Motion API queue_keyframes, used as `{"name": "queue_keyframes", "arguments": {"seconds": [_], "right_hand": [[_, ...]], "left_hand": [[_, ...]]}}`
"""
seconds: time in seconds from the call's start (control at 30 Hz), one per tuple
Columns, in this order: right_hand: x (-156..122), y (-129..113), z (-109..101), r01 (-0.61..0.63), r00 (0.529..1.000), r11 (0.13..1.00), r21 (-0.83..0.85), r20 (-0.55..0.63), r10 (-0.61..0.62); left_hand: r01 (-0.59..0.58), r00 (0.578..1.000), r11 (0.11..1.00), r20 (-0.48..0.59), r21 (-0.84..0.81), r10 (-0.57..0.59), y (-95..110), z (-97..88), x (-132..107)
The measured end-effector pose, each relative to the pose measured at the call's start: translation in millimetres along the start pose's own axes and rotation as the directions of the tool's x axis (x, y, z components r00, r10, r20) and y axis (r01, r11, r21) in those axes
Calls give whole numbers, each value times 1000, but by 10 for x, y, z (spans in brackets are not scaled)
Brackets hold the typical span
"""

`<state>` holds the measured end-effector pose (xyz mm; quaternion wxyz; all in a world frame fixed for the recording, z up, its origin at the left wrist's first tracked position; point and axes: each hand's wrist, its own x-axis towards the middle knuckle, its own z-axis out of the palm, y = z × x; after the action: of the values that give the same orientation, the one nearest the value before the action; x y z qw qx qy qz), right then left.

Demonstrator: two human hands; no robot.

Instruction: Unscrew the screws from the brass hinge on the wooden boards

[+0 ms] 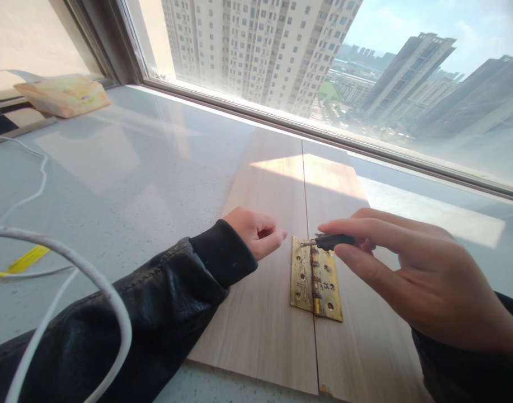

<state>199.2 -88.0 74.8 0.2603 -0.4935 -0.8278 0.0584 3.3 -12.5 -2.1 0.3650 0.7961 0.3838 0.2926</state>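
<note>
My right hand (424, 268) pinches a short screwdriver (334, 241) by its black handle between thumb and fingers. Its metal shaft points left, the tip at the upper left corner of a worn brass hinge (303, 282). The hinge lies unfolded across the seam between two pale wooden boards, the left board (256, 313) and the right board (373, 341). Several screw holes show in its leaves. Just left of the hinge, my left hand (256, 232) rests curled over the left board. Whatever its fingers may hold is hidden.
A white cable (119, 319) loops over the black left sleeve (164, 319) in the foreground. A yellow strip (25, 260) lies on the speckled white sill (155, 162). At the far left sits a tissue pack (67, 96). The window frame (248, 115) runs behind the boards.
</note>
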Motion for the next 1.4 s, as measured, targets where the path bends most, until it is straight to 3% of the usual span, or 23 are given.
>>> {"name": "queue_keyframes", "arguments": {"seconds": [0.43, 0.5, 0.6, 0.67, 0.8, 0.97, 1.2, 1.4], "right_hand": [[26, -47, 23, 132, 991, 991, -31, 21, -131], [13, -26, 60, 100, 993, 989, -107, -56, -107], [-19, 34, 104, -78, 969, 969, -234, -245, 19], [-36, 57, 121, -139, 950, 956, -260, -306, 55], [-26, 24, 147, -64, 973, 973, -223, -232, 11], [18, 20, 168, -31, 983, 999, -12, -182, 28], [-30, 162, 31, -121, 990, 969, 215, 93, 103], [-27, 200, 70, -179, 983, 939, 293, 92, 159]], "left_hand": [[-26, 1000, 1000, -4, 8, 27, -15, -1, 8], [-22, 1000, 1000, -7, 6, 22, -13, -1, 6], [-14, 1000, 1000, -8, 5, 14, -9, -3, 3], [-11, 1000, 1000, -4, 3, 11, -6, -3, 2], [-11, 1000, 1000, -7, 5, 11, -3, -2, 1], [-12, 1000, 1000, 0, 4, 12, -4, -4, 4], [-13, 1000, 1000, 8, 9, 13, -13, -5, 3], [-7, 1000, 1000, 10, 19, 7, -14, -5, 9]]}}
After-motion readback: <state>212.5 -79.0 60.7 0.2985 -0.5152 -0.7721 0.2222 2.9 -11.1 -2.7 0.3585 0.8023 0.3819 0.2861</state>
